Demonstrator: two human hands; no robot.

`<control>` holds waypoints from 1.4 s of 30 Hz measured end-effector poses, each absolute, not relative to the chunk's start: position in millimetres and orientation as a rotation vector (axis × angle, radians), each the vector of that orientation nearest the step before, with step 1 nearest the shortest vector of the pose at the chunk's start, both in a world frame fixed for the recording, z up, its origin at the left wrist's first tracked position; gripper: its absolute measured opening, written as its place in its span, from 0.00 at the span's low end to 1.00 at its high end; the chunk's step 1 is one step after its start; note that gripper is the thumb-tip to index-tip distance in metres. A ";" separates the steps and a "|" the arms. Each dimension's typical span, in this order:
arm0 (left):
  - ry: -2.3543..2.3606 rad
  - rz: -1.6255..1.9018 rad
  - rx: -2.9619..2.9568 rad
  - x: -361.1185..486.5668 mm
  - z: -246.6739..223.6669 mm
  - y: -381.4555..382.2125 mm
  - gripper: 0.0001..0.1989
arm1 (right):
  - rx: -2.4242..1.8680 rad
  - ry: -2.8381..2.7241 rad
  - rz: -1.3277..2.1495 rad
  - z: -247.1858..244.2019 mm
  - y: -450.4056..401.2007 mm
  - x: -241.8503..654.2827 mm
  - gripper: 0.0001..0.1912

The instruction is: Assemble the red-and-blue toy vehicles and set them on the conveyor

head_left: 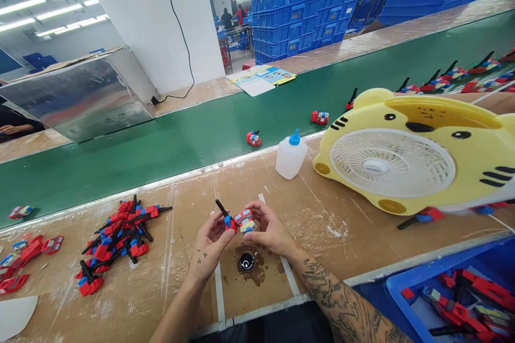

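Above the brown work surface (193,278), my left hand (212,236) pinches a small red and blue toy part (230,223) with a black rod that points up and left. My right hand (270,229) grips a red, grey, blue and yellow toy body (244,220) between thumb and fingers. The two pieces meet or nearly meet; whether they are joined I cannot tell. Just below the hands sits a small round black dish (247,262) of shiny liquid, with wet stains around it. A pile of red, blue and black parts (120,233) lies left of my left hand.
A white bottle with a blue cap (291,155) stands ahead, beside a yellow animal-faced fan (386,155). Beyond runs a green conveyor belt (181,139) carrying several toy pieces. More toy bodies (24,257) lie far left. At lower right is a blue bin (396,284) with parts.
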State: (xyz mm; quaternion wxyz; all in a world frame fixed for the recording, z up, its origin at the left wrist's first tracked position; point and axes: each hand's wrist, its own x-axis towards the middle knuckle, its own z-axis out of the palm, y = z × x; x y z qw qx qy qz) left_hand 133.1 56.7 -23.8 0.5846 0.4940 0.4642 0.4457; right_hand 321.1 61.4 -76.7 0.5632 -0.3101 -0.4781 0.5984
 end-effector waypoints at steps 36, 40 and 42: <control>1.831 0.124 2.026 177.1 8.3 376.3 0.13 | -1.153 -1.579 0.939 -75.3 143.6 339.2 0.27; 1.862 -0.081 1.999 187.0 1.1 403.3 0.14 | -1.170 -1.650 0.944 -74.1 142.3 341.5 0.26; 1.868 -0.111 1.997 190.3 -3.3 409.3 0.14 | -1.186 -1.661 0.944 -74.0 141.8 341.8 0.26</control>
